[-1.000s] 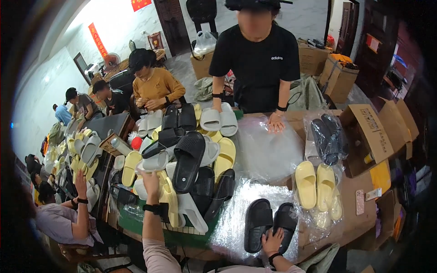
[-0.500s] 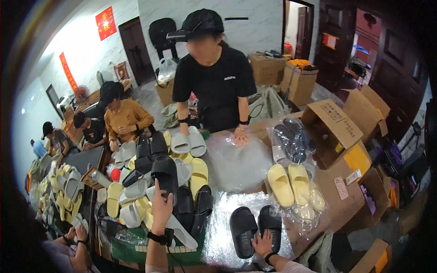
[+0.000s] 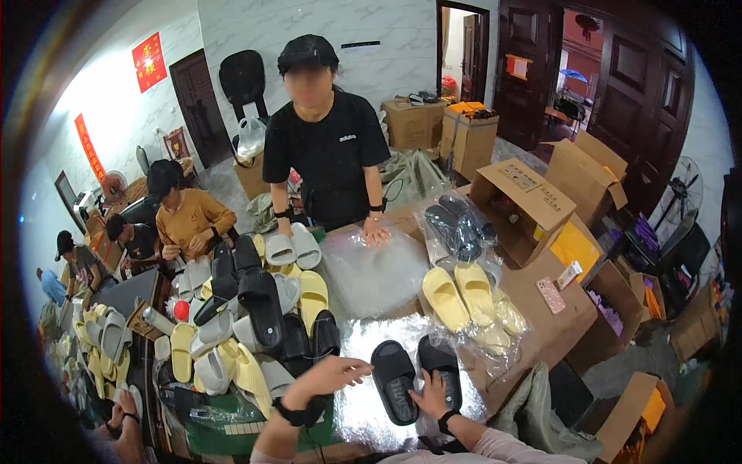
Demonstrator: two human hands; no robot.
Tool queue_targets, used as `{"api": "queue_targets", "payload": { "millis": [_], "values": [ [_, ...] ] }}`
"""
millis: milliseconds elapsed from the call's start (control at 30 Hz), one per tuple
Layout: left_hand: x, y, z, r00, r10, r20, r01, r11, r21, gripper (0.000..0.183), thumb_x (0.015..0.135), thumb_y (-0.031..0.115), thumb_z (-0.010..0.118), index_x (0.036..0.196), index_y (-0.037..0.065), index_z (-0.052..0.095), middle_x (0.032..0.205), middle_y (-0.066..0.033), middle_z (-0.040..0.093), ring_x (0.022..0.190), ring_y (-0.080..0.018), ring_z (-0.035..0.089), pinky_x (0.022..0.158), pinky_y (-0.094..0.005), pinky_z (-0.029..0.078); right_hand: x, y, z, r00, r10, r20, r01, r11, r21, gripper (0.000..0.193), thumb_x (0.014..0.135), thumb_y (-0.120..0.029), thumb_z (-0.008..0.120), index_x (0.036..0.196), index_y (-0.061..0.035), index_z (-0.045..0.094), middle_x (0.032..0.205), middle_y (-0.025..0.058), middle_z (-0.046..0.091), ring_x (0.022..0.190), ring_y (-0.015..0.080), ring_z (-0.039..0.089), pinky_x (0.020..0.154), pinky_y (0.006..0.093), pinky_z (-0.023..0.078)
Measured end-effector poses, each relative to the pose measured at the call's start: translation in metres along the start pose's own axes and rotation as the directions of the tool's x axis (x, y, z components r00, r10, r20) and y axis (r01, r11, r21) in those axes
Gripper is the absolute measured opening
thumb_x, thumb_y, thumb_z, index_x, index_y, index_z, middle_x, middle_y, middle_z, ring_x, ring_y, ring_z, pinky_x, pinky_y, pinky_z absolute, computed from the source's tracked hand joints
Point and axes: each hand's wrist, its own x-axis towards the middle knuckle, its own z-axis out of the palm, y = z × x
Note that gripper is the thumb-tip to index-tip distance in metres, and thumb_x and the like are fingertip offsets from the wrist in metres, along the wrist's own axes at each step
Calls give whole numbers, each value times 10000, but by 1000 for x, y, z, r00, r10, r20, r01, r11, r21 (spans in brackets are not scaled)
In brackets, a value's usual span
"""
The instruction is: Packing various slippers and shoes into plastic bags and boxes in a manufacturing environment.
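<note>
A pair of black slippers lies side by side on a shiny silver sheet in front of me. The left slipper sits just beyond the fingertips of my left hand, which hovers with fingers stretched out and holds nothing. My right hand rests on the right slipper, its fingers spread over the insole and its thumb towards the gap between the two. To the left is a heap of black, grey and yellow slippers; one black slipper lies on top, beyond my left hand.
Across the table a person in black rests a hand on a clear plastic bag. Bagged yellow slippers and bagged black slippers lie to the right, near a pink phone and open cartons. Several people sit at the left.
My left hand has come down and right from above the heap to beside the left black slipper. My right hand stays on the right slipper. The person opposite has raised their head.
</note>
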Motion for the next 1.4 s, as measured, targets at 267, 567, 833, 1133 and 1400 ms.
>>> {"api": "queue_targets", "payload": {
  "millis": [267,567,833,1133,1400],
  "values": [
    [9,-215,218,976,-115,-187,219,560,799,772,836,498,505,1375,-1,268,1418,-196,280,1311,-334,262,1012,-510,266,-15,-23,11,990,68,-123,-55,993,106,579,769,-329,638,1286,-159,440,1375,368,172,1287,479,193,1035,557,155],
    [-7,-232,237,968,-65,-242,227,634,739,674,856,437,494,1371,44,310,1455,-155,227,1351,-293,195,1073,-484,181,7,-14,10,999,7,47,-1,992,-125,535,813,-410,568,1282,-170,476,1366,378,190,1306,480,148,1046,572,117],
    [-4,-226,248,957,-62,-282,245,689,682,638,847,398,509,1355,48,344,1452,-169,221,1347,-314,191,1067,-506,182,22,-7,0,950,18,312,-1,999,-55,654,831,-421,540,1344,-58,357,1412,259,244,1331,389,190,1060,554,121],
    [-7,-183,89,672,77,-736,-13,996,92,625,842,55,573,1375,-15,255,1374,-189,360,1183,-243,460,928,-316,410,20,-6,7,931,48,362,-44,999,-20,479,820,-348,569,1277,-223,494,1398,315,218,1328,411,184,1075,494,154],
    [-100,-56,-95,-461,-16,-887,-338,928,159,663,926,139,444,1439,57,32,1454,-181,133,1177,-276,408,962,-354,354,26,-17,-7,938,113,328,-108,994,-33,532,821,-334,561,1312,-160,448,1386,295,254,1282,434,269,1052,478,231]
  ]
}}
